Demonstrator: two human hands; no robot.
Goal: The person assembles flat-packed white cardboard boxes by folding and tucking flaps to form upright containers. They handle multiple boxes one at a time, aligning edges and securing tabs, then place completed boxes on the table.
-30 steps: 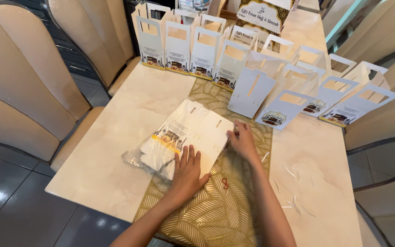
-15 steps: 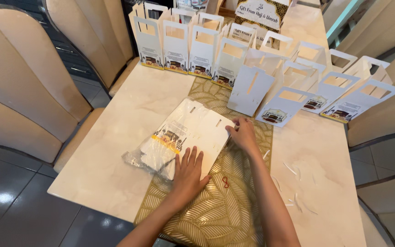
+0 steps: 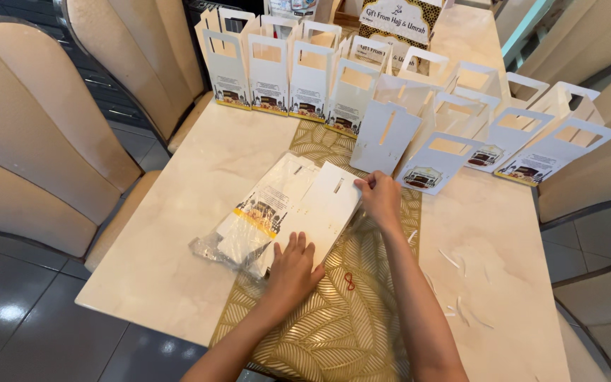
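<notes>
— Where's the flat white cardboard box blank (image 3: 319, 212)?

— On the gold leaf-patterned runner (image 3: 334, 318), at the counter's (image 3: 178, 212) centre. My left hand (image 3: 293, 272), fingers spread, presses its six o'clock edge; my right hand (image 3: 380, 198) pinches its two o'clock corner, lifted.

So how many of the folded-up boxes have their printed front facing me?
7: four upright boxes in the row at far left, three tilted forward at right. Others behind show only plain sides, so some fronts may be hidden.
</notes>
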